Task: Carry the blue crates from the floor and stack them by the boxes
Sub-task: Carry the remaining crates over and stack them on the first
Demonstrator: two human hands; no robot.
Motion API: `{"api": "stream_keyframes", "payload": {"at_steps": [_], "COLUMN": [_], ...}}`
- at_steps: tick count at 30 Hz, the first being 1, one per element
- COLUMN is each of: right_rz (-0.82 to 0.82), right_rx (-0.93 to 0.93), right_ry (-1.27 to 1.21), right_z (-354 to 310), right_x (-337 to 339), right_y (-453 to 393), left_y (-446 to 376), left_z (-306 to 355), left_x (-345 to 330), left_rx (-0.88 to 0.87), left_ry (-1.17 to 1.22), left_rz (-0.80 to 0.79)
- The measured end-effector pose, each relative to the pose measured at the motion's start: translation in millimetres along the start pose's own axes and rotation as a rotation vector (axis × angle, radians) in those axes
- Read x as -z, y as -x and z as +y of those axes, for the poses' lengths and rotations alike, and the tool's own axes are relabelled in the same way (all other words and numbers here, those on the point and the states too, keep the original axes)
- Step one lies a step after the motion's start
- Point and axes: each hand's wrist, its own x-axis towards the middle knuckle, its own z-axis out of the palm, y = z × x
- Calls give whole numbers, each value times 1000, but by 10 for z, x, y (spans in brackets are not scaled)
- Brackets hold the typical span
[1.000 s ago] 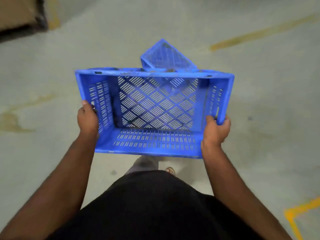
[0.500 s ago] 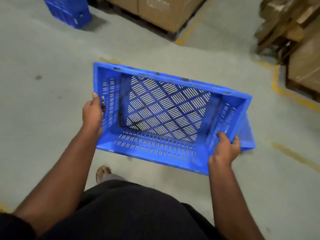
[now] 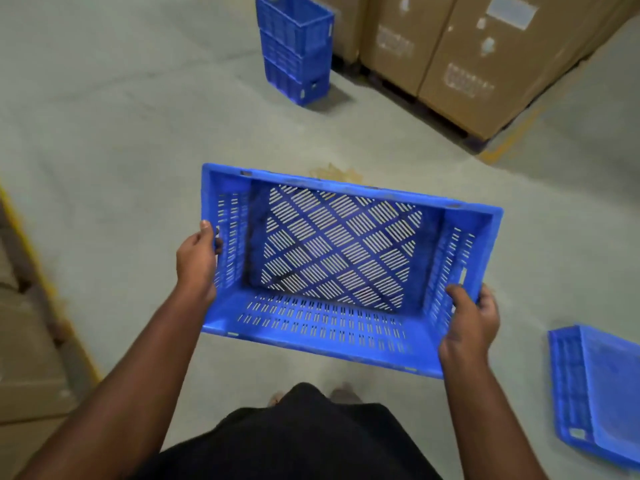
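I carry an empty blue slotted crate [image 3: 332, 327] in front of my waist, its open top facing me. My left hand [image 3: 195, 261] grips its left end wall. At the crate's right end wall my right hand [image 3: 469, 323] grips the rim near the handle slot. Ahead, a stack of three blue crates [image 3: 294, 50] stands on the floor beside tall cardboard boxes [image 3: 464, 57]. Another blue crate [image 3: 599, 393] lies on the floor at my right.
The grey concrete floor [image 3: 121, 133] stretches between me and the stack. The boxes rest on a pallet with a yellow floor line [image 3: 509, 140] by its corner. At the left edge are more cardboard boxes [image 3: 24, 341] behind a yellow line.
I have turned left with the crate: the crate stack and boxes now lie ahead, and the floor crate has slid to my right. Both hands keep their grip.
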Motion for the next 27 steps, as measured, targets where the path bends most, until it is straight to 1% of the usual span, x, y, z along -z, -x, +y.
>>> {"api": "stream_keyframes", "payload": {"at_steps": [5, 10, 14, 16, 22, 25, 27], "right_rz": [-67, -129, -163, -214, -295, -322, -331], "right_rx": [-56, -103, -143, -172, -152, -137, -139], "right_ry": [-79, -118, -68, -58, -28, -2, 10], "right_z": [10, 147, 157, 93, 31, 159, 275], "right_x": [-1183, -2490, -3664, -4276, -6104, -6992, -7616], "right_y": [-314, -877, -1391, -1577, -1958, -2129, -2226], "left_y": [-966, -2019, -2821, -3201, -4412, -5184, -5779], "left_z": [408, 704, 1049, 1293, 1896, 2053, 2167], "left_x": [64, -177, -400, -456, -539, -523, -515], "left_rx": [14, 9, -2, -9, -29, -25, -23], "left_ry": [74, 157, 204, 238, 288, 323, 333], "left_rz": [48, 93, 151, 196, 343, 350, 325]}}
